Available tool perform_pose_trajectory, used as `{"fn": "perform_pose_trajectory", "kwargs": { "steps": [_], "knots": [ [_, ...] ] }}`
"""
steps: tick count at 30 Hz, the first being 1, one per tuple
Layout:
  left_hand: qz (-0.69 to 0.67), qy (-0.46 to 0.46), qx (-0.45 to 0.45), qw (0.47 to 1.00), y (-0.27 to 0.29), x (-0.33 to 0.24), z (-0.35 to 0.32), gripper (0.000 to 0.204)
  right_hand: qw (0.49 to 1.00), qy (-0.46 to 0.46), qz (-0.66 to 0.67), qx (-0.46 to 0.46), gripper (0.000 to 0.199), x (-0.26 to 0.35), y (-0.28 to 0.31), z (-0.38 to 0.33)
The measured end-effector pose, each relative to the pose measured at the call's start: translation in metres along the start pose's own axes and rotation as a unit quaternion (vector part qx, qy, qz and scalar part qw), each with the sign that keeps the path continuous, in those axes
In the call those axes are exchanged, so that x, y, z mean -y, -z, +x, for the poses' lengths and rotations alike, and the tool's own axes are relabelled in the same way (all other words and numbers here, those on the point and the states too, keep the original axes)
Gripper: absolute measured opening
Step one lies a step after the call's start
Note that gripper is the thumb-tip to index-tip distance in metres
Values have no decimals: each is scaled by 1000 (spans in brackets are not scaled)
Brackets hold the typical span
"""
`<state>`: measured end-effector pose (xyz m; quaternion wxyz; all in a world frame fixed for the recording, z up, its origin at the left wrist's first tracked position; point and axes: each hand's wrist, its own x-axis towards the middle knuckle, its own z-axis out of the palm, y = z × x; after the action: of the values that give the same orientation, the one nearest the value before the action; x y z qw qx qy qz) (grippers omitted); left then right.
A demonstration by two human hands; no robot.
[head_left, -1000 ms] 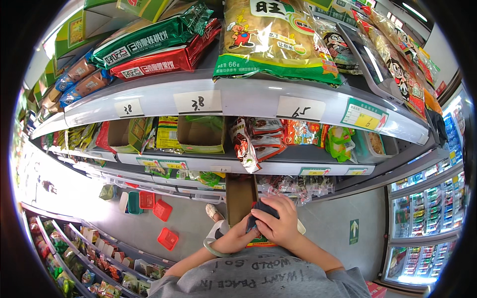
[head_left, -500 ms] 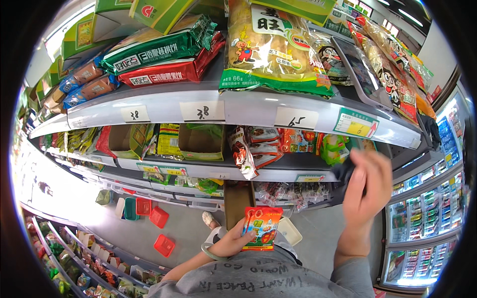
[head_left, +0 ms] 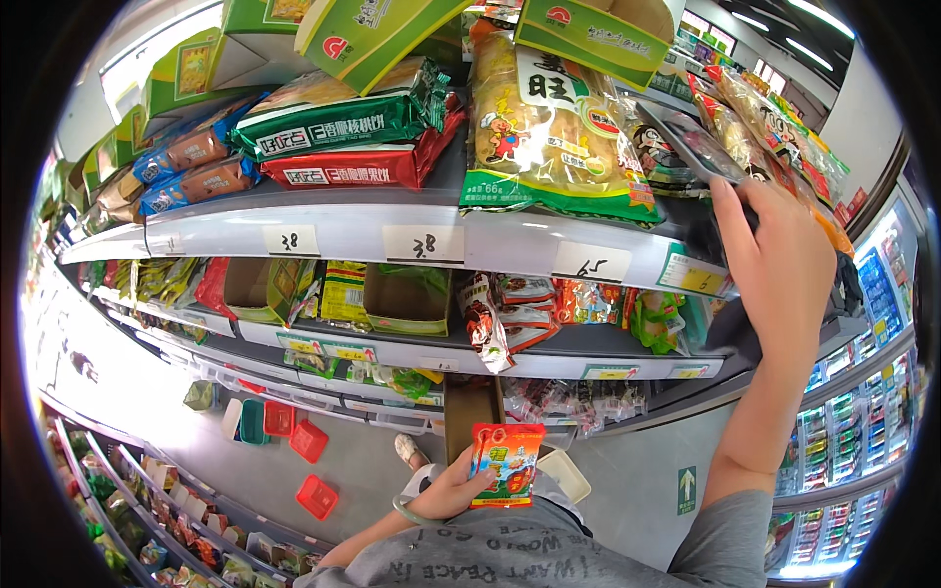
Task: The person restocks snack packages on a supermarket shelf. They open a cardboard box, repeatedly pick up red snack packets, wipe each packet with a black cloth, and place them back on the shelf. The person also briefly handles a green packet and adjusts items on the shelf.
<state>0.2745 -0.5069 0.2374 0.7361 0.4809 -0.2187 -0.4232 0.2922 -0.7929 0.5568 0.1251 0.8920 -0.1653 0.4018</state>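
Note:
My left hand (head_left: 454, 490), a pale bangle on its wrist, is closed on small red snack packets (head_left: 508, 468) held in front of my grey shirt. Raised to the upper shelf, my right hand (head_left: 781, 250) has its fingers closed at the near end of a smartphone (head_left: 698, 142), which slants upward among the snack bags. Some fingertips are hidden. A dark cloth (head_left: 733, 328) hangs below this hand; whether the hand grips it too is unclear. Left of the phone lies a large clear-and-green bag of rice crackers (head_left: 552, 132).
Green and red biscuit packs (head_left: 338, 122) and green cartons (head_left: 593, 39) fill the upper shelf. Its white front edge (head_left: 505, 240) juts out above a lower shelf with an open box (head_left: 407, 299) and snack bags. Red baskets (head_left: 309, 441) stand on the floor; drink fridges (head_left: 848, 441) are at right.
My right hand has risen from beside the lower shelf to the phone, whose near end now tilts up. The left hand keeps its packets. The view has shifted slightly.

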Motion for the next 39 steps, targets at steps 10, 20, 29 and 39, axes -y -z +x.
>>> {"fn": "perform_pose_trajectory", "kwargs": {
  "steps": [10,20,29,39],
  "knots": [
    [13,-10,-41,999,3,-3,0,50,995,-27,40,-85,29,5,1,-2],
    [-100,-6,-145,984,8,1,6,48,838,100,536,36,23,37,-39,-180],
    [138,13,-64,988,7,-6,6,49,850,74,477,209,34,104,-117,-270],
    [-133,-2,-167,977,-7,-4,6,42,296,-582,694,303,34,78,-150,-287]
  ]
}}
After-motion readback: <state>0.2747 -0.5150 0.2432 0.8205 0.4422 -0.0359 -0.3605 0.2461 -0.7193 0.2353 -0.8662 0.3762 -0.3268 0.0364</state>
